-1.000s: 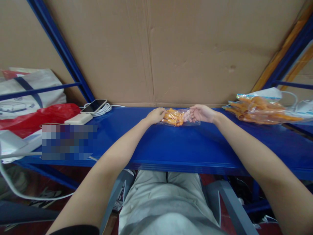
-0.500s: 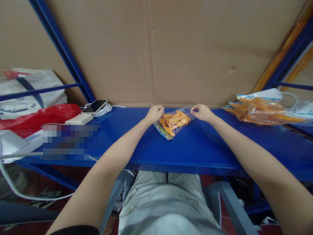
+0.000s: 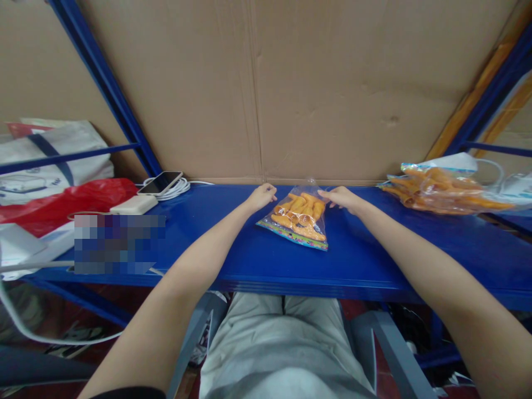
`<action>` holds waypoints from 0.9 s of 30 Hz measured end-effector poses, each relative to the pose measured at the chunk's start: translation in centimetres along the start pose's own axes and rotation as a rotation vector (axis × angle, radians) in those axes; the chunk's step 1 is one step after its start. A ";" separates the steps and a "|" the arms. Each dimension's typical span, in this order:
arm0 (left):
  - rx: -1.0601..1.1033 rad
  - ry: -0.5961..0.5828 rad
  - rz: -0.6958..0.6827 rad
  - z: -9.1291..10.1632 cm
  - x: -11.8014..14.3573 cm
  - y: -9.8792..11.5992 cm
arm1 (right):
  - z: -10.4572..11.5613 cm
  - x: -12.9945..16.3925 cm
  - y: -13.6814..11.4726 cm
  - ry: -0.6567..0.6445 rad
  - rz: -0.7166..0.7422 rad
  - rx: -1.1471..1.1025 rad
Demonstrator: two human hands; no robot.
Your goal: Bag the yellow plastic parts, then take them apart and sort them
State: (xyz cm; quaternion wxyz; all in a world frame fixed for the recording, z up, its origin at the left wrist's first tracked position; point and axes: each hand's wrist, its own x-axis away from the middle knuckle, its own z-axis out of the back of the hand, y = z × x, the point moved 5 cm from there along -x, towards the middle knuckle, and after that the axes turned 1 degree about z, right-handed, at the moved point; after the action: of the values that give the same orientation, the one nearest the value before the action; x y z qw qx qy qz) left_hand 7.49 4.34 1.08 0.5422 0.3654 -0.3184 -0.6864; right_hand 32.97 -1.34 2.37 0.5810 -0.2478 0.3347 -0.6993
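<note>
A clear plastic bag [image 3: 304,216] of orange cone-shaped pieces lies on the blue tabletop, its colourful printed strip toward me and its narrower end toward the cardboard. Just left of the bag is my left hand [image 3: 262,197], fingers loosely curled and slightly apart, with nothing visible in them. My right hand [image 3: 341,198] is at the upper right side of the bag, its fingers stretched toward the plastic. Whether those fingertips touch the bag I cannot tell.
More bagged orange pieces [image 3: 440,191] lie at the right end of the table. To the left are a phone [image 3: 160,183] on a coiled white cable, a white box [image 3: 133,204], a red plastic bag [image 3: 95,194] and a cloth bag [image 3: 83,152]. Cardboard [image 3: 316,94] stands behind.
The bag has turned and flattened out, its printed strip swinging from the lower left to face me. Both hands have loosened from its sides.
</note>
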 end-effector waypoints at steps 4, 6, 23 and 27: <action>0.011 -0.003 -0.013 -0.3 0.1 0.2 | -0.9 0.1 0.3 0.008 -0.092 -0.292; 0.006 0.003 -0.005 -0.3 0.3 0.3 | -1.3 0.0 0.2 -0.013 -0.089 -0.503; 0.322 -0.113 0.163 -0.7 0.3 -0.4 | -2.8 0.7 -1.4 -0.333 0.105 -0.873; 0.405 -0.057 0.230 -0.2 0.6 -0.4 | -2.7 0.5 -1.0 -0.248 -0.026 -0.861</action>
State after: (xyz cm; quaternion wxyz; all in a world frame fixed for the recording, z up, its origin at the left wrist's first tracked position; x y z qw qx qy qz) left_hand 7.40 3.86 0.59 0.5233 0.4085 -0.5042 -0.5524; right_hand 30.20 -1.29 1.34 0.4517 -0.5532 0.5200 -0.4686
